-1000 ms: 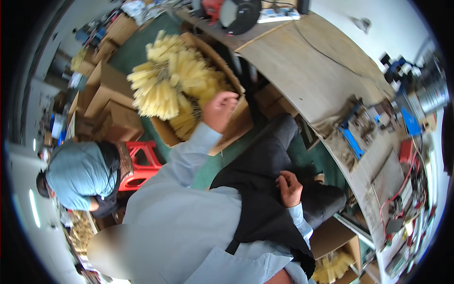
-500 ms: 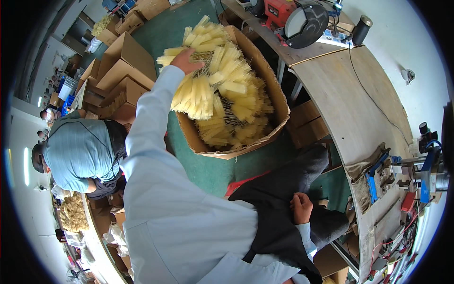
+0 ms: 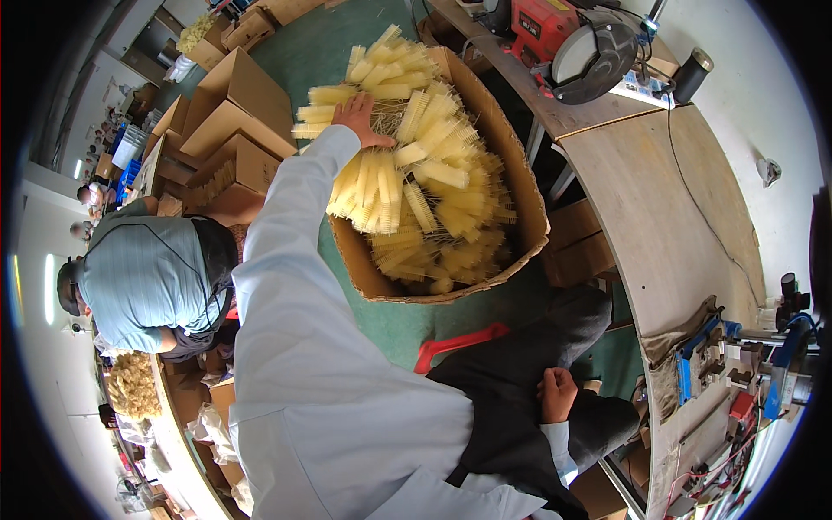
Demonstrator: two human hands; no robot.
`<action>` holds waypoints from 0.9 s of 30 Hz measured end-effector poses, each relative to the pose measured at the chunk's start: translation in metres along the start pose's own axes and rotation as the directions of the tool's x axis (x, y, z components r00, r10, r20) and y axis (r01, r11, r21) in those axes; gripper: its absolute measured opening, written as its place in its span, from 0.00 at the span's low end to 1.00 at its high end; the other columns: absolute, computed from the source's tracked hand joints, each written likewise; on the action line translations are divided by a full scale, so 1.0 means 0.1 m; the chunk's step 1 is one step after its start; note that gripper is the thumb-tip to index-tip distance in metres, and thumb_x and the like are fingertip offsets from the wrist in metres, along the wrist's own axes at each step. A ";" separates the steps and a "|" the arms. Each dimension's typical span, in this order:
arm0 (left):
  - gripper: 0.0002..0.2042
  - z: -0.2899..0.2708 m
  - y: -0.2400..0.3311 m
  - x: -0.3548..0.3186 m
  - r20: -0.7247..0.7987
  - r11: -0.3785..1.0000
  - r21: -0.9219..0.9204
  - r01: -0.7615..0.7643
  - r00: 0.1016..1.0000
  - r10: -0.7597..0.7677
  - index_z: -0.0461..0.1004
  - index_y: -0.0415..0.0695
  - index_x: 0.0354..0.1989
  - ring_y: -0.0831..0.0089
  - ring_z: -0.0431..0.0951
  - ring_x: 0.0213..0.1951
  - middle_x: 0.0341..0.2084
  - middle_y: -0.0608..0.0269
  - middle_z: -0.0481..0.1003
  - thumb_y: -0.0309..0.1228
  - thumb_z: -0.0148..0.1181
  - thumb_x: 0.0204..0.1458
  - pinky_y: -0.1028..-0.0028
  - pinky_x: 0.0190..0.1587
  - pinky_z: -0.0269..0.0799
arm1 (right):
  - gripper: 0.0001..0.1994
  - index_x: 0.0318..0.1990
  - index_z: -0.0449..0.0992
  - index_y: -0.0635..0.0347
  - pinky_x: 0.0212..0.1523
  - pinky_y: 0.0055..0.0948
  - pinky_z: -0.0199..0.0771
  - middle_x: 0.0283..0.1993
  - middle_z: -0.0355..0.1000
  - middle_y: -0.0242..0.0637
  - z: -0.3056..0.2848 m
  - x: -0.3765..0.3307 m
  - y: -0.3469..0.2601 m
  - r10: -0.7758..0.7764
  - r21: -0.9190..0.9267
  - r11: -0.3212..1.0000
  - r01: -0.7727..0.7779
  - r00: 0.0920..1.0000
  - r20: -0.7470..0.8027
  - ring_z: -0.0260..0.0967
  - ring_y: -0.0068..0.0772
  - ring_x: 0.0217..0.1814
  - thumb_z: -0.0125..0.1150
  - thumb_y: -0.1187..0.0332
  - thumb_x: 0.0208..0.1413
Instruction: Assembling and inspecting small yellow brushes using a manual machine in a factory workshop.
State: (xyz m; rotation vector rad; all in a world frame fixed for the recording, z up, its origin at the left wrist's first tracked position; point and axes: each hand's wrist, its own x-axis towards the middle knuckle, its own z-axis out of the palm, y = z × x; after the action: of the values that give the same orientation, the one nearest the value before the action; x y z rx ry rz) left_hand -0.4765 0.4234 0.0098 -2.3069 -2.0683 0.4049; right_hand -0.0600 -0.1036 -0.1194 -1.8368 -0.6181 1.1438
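A tall heap of pale yellow bottle-type brushes (image 3: pixel 446 169) with thin twisted wire stems fills a cardboard box (image 3: pixel 533 232) and rises above its rim. My left hand (image 3: pixel 362 119) lies on top of the heap, palm down and fingers spread, touching the brushes and wires without gripping any. Bristle heads fan out on either side of it. My right hand (image 3: pixel 557 394) rests on my dark-trousered leg beside the black apron, fingers curled in, with nothing showing in them.
A workbench (image 3: pixel 667 199) curves along the right, carrying a red cut-off saw (image 3: pixel 555 43) and a blue clamping fixture (image 3: pixel 691 360). Open cartons (image 3: pixel 238 104) stand at left, near a bent-over co-worker (image 3: pixel 152 273). A red bar (image 3: pixel 459 345) lies near my legs.
My left hand has opened wider and moved slightly right over the brushes. The view has shifted a little, showing more of the red bar. My right hand stays on my leg.
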 end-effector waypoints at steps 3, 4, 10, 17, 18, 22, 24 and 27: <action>0.63 0.00 0.00 0.12 0.098 0.998 -0.043 -0.045 0.994 0.049 0.44 0.43 0.76 0.55 0.42 0.76 0.76 0.49 0.43 0.66 0.68 0.36 0.57 0.76 0.36 | 0.08 0.35 0.75 0.64 0.18 0.19 0.62 0.20 0.71 0.31 0.02 0.02 -0.01 0.003 -0.037 0.999 -0.003 1.000 -0.012 0.64 0.18 0.16 0.60 0.68 0.63; 0.62 -0.01 0.00 0.16 0.119 0.999 -0.032 -0.042 0.992 0.045 0.46 0.43 0.76 0.55 0.42 0.76 0.75 0.48 0.44 0.66 0.69 0.36 0.58 0.76 0.37 | 0.09 0.35 0.75 0.64 0.18 0.19 0.62 0.20 0.70 0.30 0.03 0.02 -0.02 -0.001 -0.053 0.999 0.000 1.000 -0.015 0.65 0.18 0.16 0.60 0.67 0.63; 0.61 0.09 0.02 0.15 0.149 0.995 -0.100 -0.006 0.989 0.021 0.48 0.42 0.75 0.51 0.43 0.76 0.75 0.49 0.45 0.66 0.68 0.37 0.61 0.76 0.42 | 0.10 0.34 0.75 0.63 0.17 0.19 0.61 0.19 0.70 0.30 0.04 0.04 -0.03 0.009 0.004 1.000 -0.008 0.999 -0.037 0.64 0.17 0.16 0.61 0.66 0.63; 0.61 0.15 0.01 0.26 0.096 0.999 0.018 -0.047 0.994 0.046 0.49 0.44 0.75 0.50 0.49 0.74 0.76 0.51 0.45 0.68 0.67 0.36 0.60 0.74 0.49 | 0.10 0.33 0.75 0.62 0.16 0.19 0.59 0.19 0.69 0.29 -0.01 0.03 0.00 0.036 0.014 0.999 -0.036 0.998 -0.058 0.62 0.17 0.15 0.61 0.66 0.64; 0.61 0.11 0.02 0.28 0.132 0.999 0.007 -0.049 0.990 0.047 0.48 0.44 0.75 0.50 0.48 0.74 0.75 0.51 0.46 0.68 0.67 0.36 0.60 0.74 0.48 | 0.10 0.32 0.75 0.62 0.16 0.19 0.59 0.19 0.69 0.29 -0.02 0.03 0.01 0.041 0.019 0.999 -0.040 0.997 -0.063 0.62 0.17 0.14 0.61 0.66 0.64; 0.61 0.02 0.06 0.29 0.274 1.000 -0.009 -0.029 0.961 0.030 0.47 0.45 0.76 0.51 0.48 0.75 0.75 0.50 0.49 0.69 0.66 0.36 0.60 0.74 0.47 | 0.10 0.32 0.74 0.62 0.16 0.19 0.58 0.18 0.68 0.29 -0.02 0.05 0.06 0.048 0.071 0.997 -0.043 0.997 -0.067 0.61 0.17 0.14 0.60 0.66 0.64; 0.61 0.06 0.11 0.25 0.271 1.000 -0.013 0.000 0.963 0.004 0.48 0.45 0.76 0.51 0.48 0.75 0.74 0.48 0.49 0.69 0.65 0.37 0.60 0.74 0.47 | 0.10 0.32 0.74 0.61 0.15 0.19 0.58 0.18 0.68 0.29 -0.02 0.06 0.08 0.049 0.102 0.994 -0.041 0.996 -0.080 0.60 0.17 0.14 0.60 0.66 0.64; 0.61 0.18 0.20 0.20 0.208 0.999 -0.046 0.028 0.978 -0.018 0.49 0.44 0.75 0.50 0.48 0.74 0.74 0.46 0.48 0.69 0.66 0.36 0.60 0.74 0.47 | 0.10 0.32 0.74 0.61 0.15 0.19 0.57 0.18 0.68 0.28 -0.03 0.08 0.10 0.050 0.141 0.989 -0.037 0.995 -0.086 0.60 0.17 0.14 0.60 0.65 0.64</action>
State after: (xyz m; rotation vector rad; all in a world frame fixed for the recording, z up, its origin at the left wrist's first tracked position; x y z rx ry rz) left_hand -0.4591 0.4380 -0.0152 -2.3567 -2.2173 0.6261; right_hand -0.0545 -0.1036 -0.1307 -1.7789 -0.4376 1.0986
